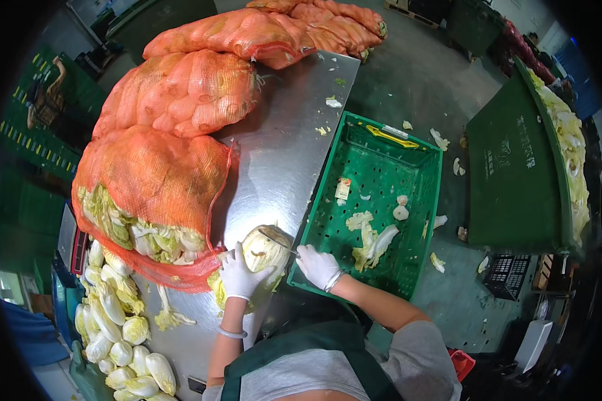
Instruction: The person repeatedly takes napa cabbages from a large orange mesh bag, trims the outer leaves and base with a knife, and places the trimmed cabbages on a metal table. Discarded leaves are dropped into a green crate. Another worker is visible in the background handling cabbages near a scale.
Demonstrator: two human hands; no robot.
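Note:
A pale napa cabbage [257, 251] lies on the steel table [274, 144], its base end turned away from me. My left hand [241, 274], in a white glove, rests on the cabbage's left side with thumb and fingers spread, steadying it. In my gloved right hand [320, 267] is a knife [279, 242], held in closed fingers. Its blade reaches left across the cabbage near the base; how deep it sits I cannot tell. Beside the right hand stands a green plastic crate [299, 257] with loose leaves [373, 246] and small scraps inside.
Orange mesh sacks [160, 170] of cabbages line the table's left and far side; the nearest gapes. Trimmed cabbages [117, 334] are piled at lower left. Across the floor at right stands a green bin [522, 167] heaped with leaves. Another person [47, 100] is at far left.

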